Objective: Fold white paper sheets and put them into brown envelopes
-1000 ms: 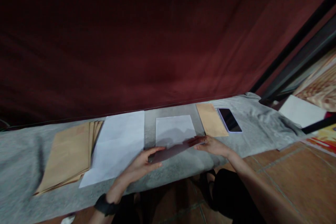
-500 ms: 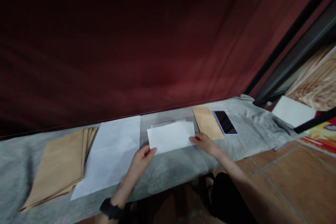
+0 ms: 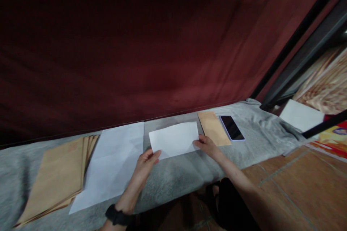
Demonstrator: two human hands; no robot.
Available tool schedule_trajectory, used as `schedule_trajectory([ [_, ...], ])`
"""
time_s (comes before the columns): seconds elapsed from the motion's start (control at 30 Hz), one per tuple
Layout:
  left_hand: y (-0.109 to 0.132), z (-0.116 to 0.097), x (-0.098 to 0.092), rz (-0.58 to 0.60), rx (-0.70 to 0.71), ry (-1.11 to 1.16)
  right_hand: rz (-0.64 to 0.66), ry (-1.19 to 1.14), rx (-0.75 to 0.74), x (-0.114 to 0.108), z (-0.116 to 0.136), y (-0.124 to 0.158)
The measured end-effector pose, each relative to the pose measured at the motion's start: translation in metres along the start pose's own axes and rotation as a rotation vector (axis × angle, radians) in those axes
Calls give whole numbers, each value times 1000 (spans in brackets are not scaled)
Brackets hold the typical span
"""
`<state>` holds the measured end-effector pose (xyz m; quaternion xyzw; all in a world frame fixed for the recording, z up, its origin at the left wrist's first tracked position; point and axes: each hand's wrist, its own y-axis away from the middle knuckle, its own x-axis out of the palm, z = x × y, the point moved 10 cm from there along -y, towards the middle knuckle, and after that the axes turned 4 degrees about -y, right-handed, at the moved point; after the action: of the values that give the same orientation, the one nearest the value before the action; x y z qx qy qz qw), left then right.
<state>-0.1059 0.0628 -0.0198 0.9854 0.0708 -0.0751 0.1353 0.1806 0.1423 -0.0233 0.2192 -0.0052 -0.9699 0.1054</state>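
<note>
A white sheet of paper, folded into a long rectangle (image 3: 175, 139), is held between my two hands over the grey cloth. My left hand (image 3: 148, 160) pinches its lower left corner, thumb on top. At its lower right edge, my right hand (image 3: 207, 145) pinches it the same way. Just right of the paper lies a brown envelope (image 3: 215, 130), partly behind my right hand. To the left, larger white sheets with a crease (image 3: 114, 160) lie flat on the cloth.
A stack of brown envelopes (image 3: 55, 177) lies at the far left. A phone (image 3: 231, 128) in a light purple case rests right of the single envelope. The grey cloth (image 3: 173, 184) covers a narrow surface before a dark red curtain (image 3: 162, 61). Tiled floor (image 3: 295, 180) shows below right.
The folded paper has tilted up slightly, and the thin edge that showed behind its top is now out of sight. Both hands keep their grip; the view has shifted a little.
</note>
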Motion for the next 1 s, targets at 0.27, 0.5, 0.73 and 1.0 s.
schedule_trajectory([
  [0.27,11,-10,-1,255,72,-208,410,-302,-81,4,21,29],
  [0.5,31,3,16,524,134,-409,600,95,-172,16,15,52],
  [0.73,12,7,-3,263,41,-342,353,118,-38,3,-2,33],
  [1.0,0,-11,-11,-102,185,-674,12,368,10,1,0,5],
])
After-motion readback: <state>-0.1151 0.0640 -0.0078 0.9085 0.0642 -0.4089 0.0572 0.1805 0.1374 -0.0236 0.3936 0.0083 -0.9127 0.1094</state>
